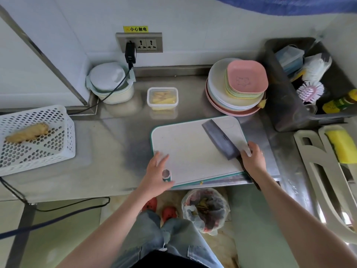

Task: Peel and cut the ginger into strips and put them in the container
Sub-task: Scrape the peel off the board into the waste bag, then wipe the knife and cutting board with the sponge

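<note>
Stainless steel tabletop (119, 144), white wall behind. Knobbly tan ginger root (27, 133) lies in white perforated plastic basket (38, 151), far left, well apart from both hands. Judgement: light, hard, lumpy, skin dry; pinch across thick middle. Small clear plastic container (162, 98) already holds pale strips. Left hand (157, 171) grip relaxed, fingers flat on white green-edged cutting board (193, 151). Right hand (252, 157) grip wrapped round handle of grey cleaver (220, 139), blade lying on board.
</note>
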